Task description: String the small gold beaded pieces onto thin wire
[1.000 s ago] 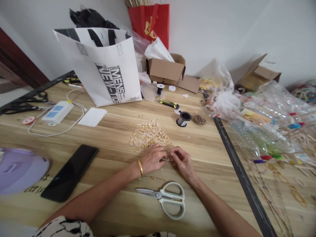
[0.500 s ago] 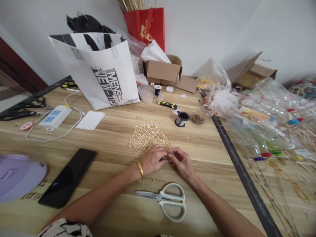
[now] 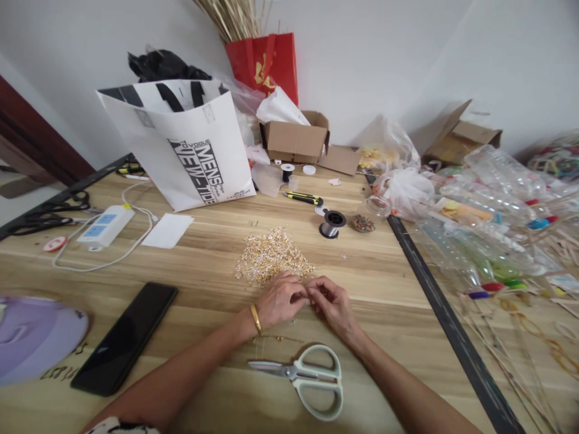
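Note:
Close to the near edge of a pile of gold and clear beads (image 3: 274, 254), my left hand (image 3: 283, 299) is closed in a pinch, a gold bracelet (image 3: 256, 319) on its wrist. My right hand (image 3: 331, 302) meets it fingertip to fingertip, thumb and fingers pressed together. Whatever sits between the fingertips is too small to make out. A thin strand with gold beads (image 3: 279, 339) lies on the table below my left hand. Nearer to me are scissors with pale handles (image 3: 296, 375), their blades pointing left.
A spool of silver wire (image 3: 332, 225), a jar of mixed beads (image 3: 363, 223) and a yellow cutter (image 3: 304, 198) lie beyond the pile. At left are a black phone (image 3: 125, 337) and power strip (image 3: 105, 227). Plastic bottles (image 3: 502, 205) crowd the right; a white bag (image 3: 181, 144) stands behind.
The camera view has tipped, so the table's things appear slightly lower. Both my hands stay pinched together at the same place, with only a small shift of the fingers.

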The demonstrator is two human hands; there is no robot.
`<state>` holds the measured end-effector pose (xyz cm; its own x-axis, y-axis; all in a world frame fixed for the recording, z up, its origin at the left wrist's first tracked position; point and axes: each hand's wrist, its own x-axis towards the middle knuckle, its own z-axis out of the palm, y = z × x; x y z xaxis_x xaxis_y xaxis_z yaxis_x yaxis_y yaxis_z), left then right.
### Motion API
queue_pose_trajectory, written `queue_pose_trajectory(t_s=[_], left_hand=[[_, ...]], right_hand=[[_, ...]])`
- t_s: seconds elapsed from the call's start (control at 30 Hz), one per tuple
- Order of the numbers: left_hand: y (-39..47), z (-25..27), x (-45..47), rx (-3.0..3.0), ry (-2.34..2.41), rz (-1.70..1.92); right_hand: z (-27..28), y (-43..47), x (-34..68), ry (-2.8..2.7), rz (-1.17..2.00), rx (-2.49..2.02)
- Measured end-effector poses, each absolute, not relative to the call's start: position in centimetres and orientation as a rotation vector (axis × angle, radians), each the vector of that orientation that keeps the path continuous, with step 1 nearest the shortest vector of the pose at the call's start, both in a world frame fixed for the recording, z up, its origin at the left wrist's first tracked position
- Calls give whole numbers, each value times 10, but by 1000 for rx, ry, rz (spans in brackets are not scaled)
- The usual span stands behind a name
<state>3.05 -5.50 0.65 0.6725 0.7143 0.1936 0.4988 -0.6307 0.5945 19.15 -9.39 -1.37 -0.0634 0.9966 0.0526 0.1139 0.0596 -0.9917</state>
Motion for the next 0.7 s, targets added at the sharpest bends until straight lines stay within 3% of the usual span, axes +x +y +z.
queue_pose_trajectory(t_s=[0.7], left_hand=[[-50,9,27,2167,1000,729]], right_hand=[[-18,-93,192,-1600,973,-1248]])
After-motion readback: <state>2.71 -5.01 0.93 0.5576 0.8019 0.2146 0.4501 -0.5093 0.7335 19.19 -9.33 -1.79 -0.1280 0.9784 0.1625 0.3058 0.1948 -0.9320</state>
